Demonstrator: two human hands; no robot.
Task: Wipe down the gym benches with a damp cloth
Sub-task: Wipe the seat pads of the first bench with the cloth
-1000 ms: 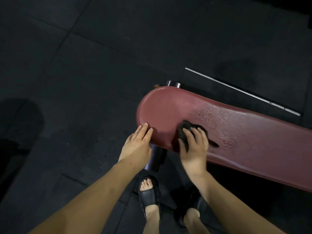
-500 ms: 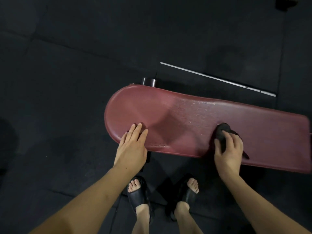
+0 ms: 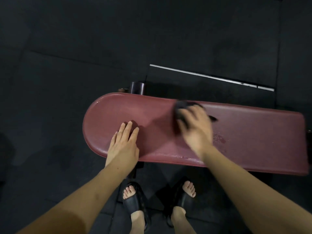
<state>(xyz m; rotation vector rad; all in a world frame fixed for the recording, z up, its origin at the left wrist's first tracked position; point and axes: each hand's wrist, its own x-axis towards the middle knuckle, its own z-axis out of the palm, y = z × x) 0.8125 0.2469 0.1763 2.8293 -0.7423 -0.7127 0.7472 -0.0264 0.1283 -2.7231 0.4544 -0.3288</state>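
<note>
Right hand (image 3: 194,125), blurred, grasps the dark cloth (image 3: 181,110) on the maroon worktop (image 3: 253,141) toward its 12 o'clock edge; left hand (image 3: 124,146) rests released, fingers flat, at 9 o'clock

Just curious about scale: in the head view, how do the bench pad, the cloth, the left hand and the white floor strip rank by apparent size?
1. Bench pad
2. Left hand
3. White strip: long but thin, so unsure against the hand
4. Cloth, mostly hidden under the right hand

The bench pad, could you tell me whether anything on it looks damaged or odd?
No damage shows. The bench pad only carries wet droplets near the right hand, which presses the dark cloth.
</note>
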